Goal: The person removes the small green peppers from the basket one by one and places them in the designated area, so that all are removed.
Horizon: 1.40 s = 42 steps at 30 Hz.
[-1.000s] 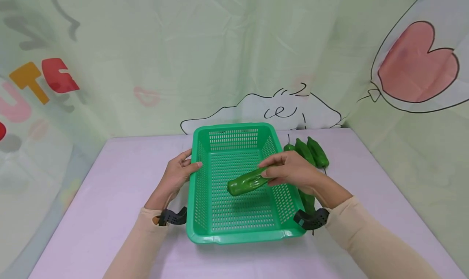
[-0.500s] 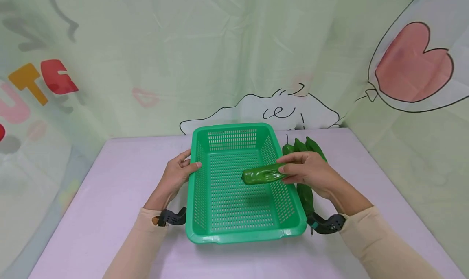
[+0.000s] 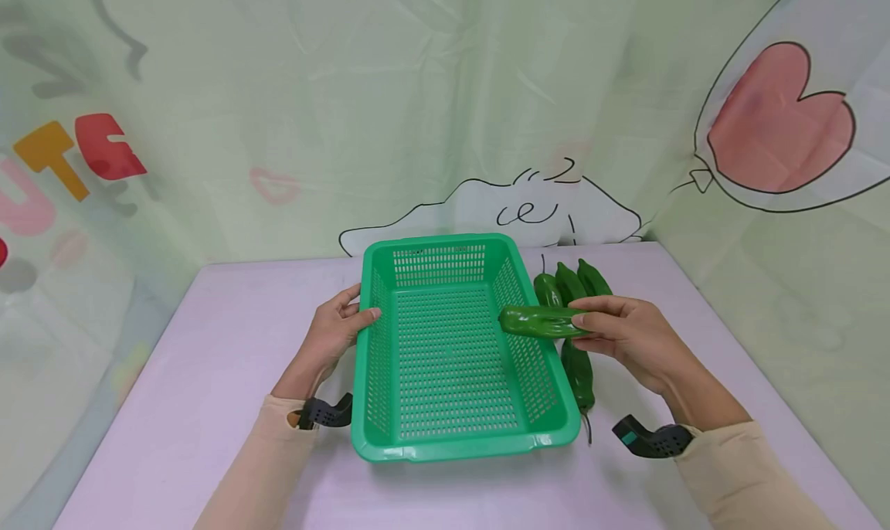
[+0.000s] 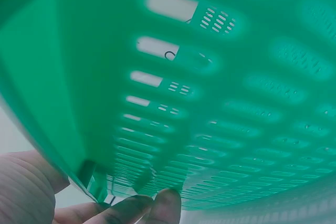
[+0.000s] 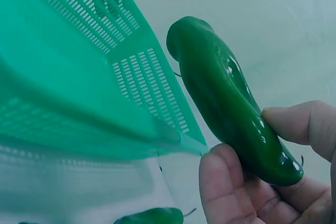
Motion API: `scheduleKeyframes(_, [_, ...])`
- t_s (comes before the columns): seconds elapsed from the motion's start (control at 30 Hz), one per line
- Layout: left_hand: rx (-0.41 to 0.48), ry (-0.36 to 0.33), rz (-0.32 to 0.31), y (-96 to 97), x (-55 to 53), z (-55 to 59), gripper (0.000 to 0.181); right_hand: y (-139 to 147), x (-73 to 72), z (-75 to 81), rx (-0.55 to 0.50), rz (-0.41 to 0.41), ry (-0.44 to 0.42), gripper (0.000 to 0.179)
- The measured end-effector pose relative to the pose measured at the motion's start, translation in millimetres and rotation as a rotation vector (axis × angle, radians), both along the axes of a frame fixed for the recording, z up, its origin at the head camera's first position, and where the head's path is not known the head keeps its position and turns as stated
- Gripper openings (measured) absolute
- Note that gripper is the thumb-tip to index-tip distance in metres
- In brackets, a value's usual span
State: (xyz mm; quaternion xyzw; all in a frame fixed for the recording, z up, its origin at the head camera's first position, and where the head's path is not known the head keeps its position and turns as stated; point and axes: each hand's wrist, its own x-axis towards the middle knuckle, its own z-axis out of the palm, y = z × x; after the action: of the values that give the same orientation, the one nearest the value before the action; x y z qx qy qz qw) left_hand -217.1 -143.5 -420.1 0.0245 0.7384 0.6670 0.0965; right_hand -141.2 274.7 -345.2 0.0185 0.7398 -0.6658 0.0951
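My left hand (image 3: 335,327) grips the left rim of a green perforated plastic basket (image 3: 398,454), thumb over the edge. In the left wrist view, its fingers (image 4: 165,205) curl beneath the slotted side wall. My right hand (image 3: 629,337) pinches one end of a glossy green pepper (image 3: 538,321) between thumb and fingers. That pepper lies level across the basket's right rim in the head view, its blunt end over the inside. The right wrist view shows the held pepper (image 5: 220,93) beside the basket wall (image 5: 149,90), a thin stem at its lower end.
Several more green peppers lie on the pale table (image 3: 229,375) to the right of the basket: a group at the back (image 3: 570,281) and one nearer (image 3: 579,375). A printed cloth backdrop (image 3: 417,113) rises behind and along both sides.
My right hand has moved to the right with the pepper, from over the basket's middle to its right rim. The pepper has turned more level. My left hand and the basket hold their place.
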Motion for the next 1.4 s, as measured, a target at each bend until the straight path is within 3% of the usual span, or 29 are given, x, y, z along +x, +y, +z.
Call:
scheduleKeyframes(0.17, [0.004,0.007,-0.006,0.3,0.2,0.7,0.069,13.8,4.5,-5.6,-0.055,-0.041,-0.009,0.011])
scheduleKeyframes(0.43, [-0.004,0.005,-0.002,-0.6,0.2,1.5,0.070,36.4,13.3,-11.0,-0.176,-0.092,0.000,0.021])
scheduleKeyframes(0.57, [-0.009,-0.001,0.005,-0.8,0.1,1.2,0.069,49.3,19.4,-16.3,-0.187,-0.120,-0.005,0.022])
scheduleKeyframes(1.03, [-0.012,-0.005,0.004,-0.5,1.1,2.0,0.069,77.8,41.2,-54.0,-0.299,-0.286,-0.096,0.022])
scheduleKeyframes(1.4, [-0.011,-0.006,0.003,0.8,2.2,3.1,0.068,85.7,47.7,-73.1,-0.297,-0.368,-0.151,0.018])
